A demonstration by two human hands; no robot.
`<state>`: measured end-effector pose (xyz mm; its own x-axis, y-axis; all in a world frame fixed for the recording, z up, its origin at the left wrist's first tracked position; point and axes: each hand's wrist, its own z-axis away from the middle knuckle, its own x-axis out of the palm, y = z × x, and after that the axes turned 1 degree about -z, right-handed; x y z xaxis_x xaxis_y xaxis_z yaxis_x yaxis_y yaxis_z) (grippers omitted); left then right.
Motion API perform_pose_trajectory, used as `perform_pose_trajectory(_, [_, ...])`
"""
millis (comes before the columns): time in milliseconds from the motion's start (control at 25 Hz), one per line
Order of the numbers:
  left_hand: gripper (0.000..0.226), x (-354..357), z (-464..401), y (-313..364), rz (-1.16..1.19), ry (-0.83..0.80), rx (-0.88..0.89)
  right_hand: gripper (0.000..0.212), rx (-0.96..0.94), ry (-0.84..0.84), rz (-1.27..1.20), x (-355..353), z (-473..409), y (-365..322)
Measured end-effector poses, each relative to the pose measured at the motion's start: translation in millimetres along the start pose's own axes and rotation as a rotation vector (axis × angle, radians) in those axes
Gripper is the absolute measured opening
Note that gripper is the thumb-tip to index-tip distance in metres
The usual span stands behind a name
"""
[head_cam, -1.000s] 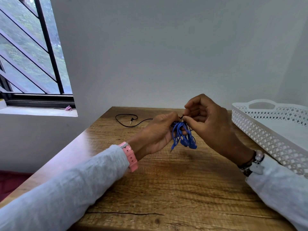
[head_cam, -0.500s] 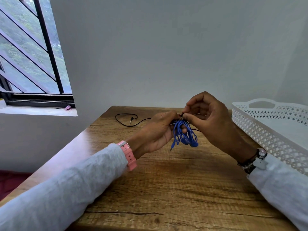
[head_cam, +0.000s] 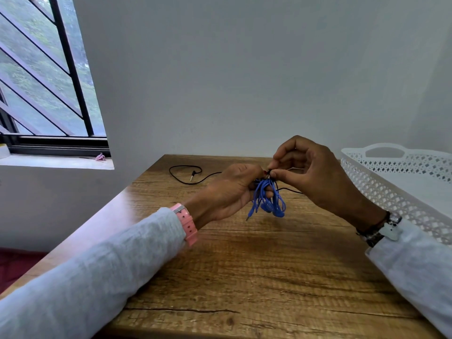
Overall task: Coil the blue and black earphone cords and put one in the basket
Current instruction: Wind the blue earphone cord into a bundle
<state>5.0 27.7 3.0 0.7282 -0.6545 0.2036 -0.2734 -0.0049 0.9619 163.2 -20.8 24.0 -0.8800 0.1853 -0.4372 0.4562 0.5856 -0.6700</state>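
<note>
Head view, left hand: our left hand (head_cam: 231, 189) is raised just above the wooden table (head_cam: 244, 277), its fingers curled round the top of the blue earphone cord (head_cam: 267, 200), gripping the bundle.
Head view, right hand: our right hand (head_cam: 315, 174) meets the left from the other side, thumb and forefinger pinched together at the top of the bundle, the other fingers curled above. We cannot tell whether the pinch is on a blue strand or a black one.
Blue cord: we hold it as a loose hank of loops hanging below the two hands, clear of the tabletop. Its plug end dangles lowest on the left of the hank and the earbuds hang at the bottom right.
Black cord: the black earphone cord (head_cam: 181, 178) lies on the far part of the table, in an open curve with its plug inside the curve. It runs right toward our hands and passes behind them; a short stretch shows again under the right hand.
Basket: the white basket (head_cam: 391, 192) with lattice walls stands at the right edge of the table, near the right forearm. We see neither cord inside the part shown.
Wrists: a pink watch (head_cam: 187, 222) sits on the left wrist, dark bracelets (head_cam: 376, 231) on the right, both beside pale sleeves.
Surroundings: a barred window (head_cam: 44, 77) is at the upper left.
</note>
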Motion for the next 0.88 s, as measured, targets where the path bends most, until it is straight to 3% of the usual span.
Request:
perform_pose_trajectory(360, [0.018, -0.9, 0.2, 0.2, -0.063, -0.005, 0.005, 0.023, 0.106, 0.017, -0.108, 0.0, -0.7, 1.6])
perform_pose_trajectory(880, [0.022, 5.9, 0.8, 2.4, 0.132, 0.039, 0.024, 0.024, 0.079, 0.087, -0.154, 3.0, 0.4, -1.2])
